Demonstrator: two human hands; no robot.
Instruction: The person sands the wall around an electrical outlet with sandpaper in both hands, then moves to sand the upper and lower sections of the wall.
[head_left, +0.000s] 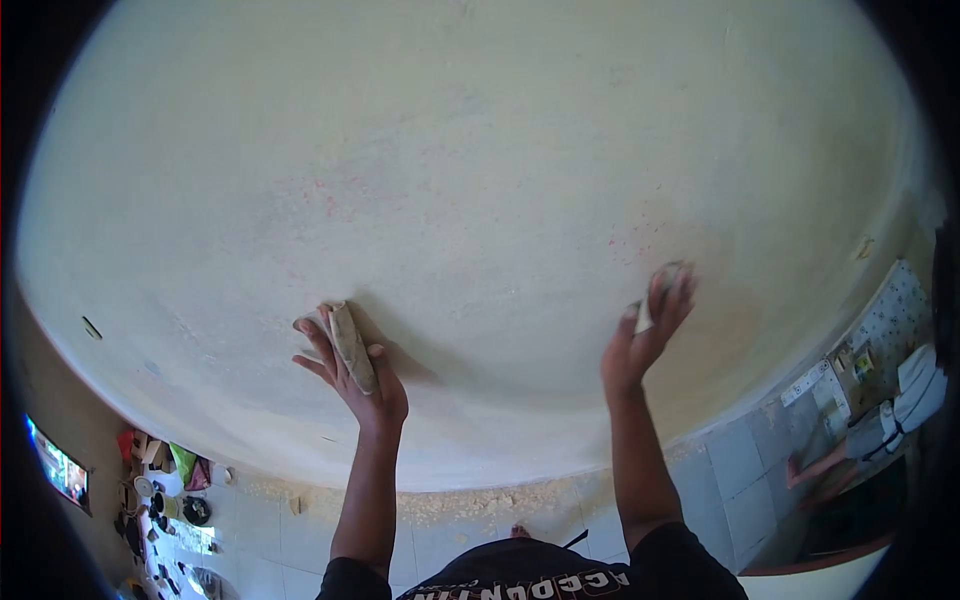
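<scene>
From where I stand, the person in the dark shirt has both arms stretched out to a broad, pale wall, one hand well apart from the other. The left hand has a rolled, worn sheet between its thumb and fingers; the fingers are spread, yet they have hold of the roll, which lies slantwise across the hand, up by the wall. The right hand is a little blurred. Its fingers are bent over a small pad, gripping it at the wall, with a pale edge showing beside the thumb. Red specks dot the surface above the left hand, and a few more sit above the right.

Down at the foot of the wall, pale crumbs are strewn along the tiled floor. Off to the left, the containers stand in a huddle: a light bucket, a black tub just beside it, and a round bowl near them. They're too small for me to tell what any of them holds. A cardboard box and a green bag are close by, near a lit screen. Over on the right, there's another person in pale clothing.
</scene>
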